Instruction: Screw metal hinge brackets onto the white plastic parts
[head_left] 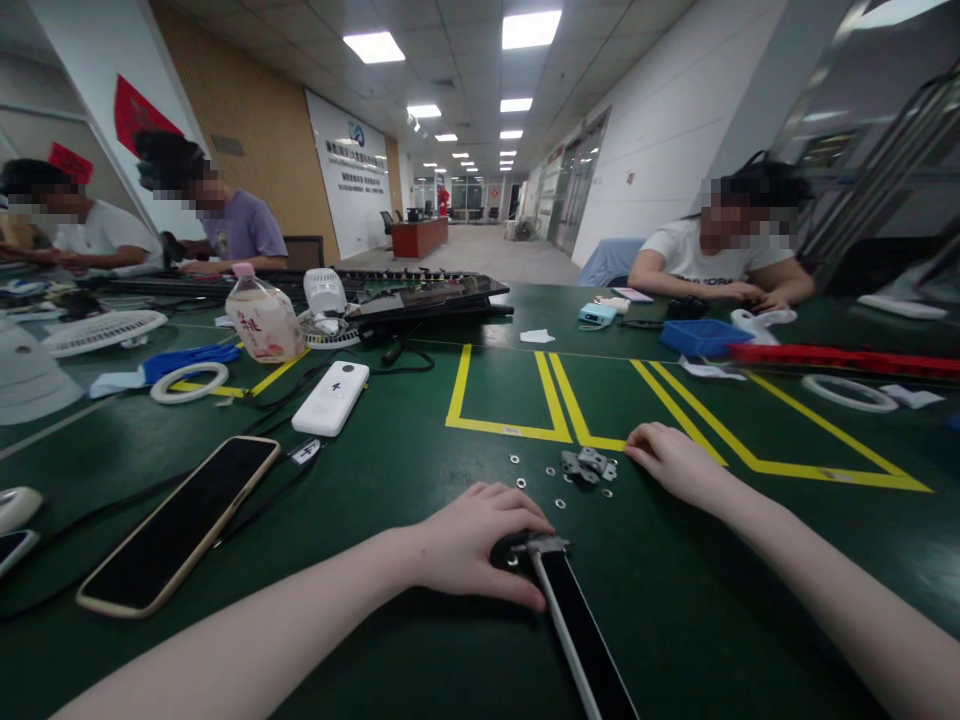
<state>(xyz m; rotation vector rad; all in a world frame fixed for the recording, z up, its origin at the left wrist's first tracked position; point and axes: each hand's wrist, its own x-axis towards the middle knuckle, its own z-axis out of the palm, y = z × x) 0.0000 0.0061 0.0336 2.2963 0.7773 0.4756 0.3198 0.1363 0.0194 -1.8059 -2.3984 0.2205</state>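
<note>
My left hand is curled over the end of a long black bar with a metal edge that lies on the green table; its fingers wrap the bar's tip. My right hand rests palm down on the table, fingers bent, its fingertips touching a small pile of grey metal brackets. Several small washers lie scattered between the two hands.
A phone lies face up at left, with a white power bank, a tape roll, a drink bottle and fans behind. Yellow tape lines mark the table. A blue tray and three seated people are farther off.
</note>
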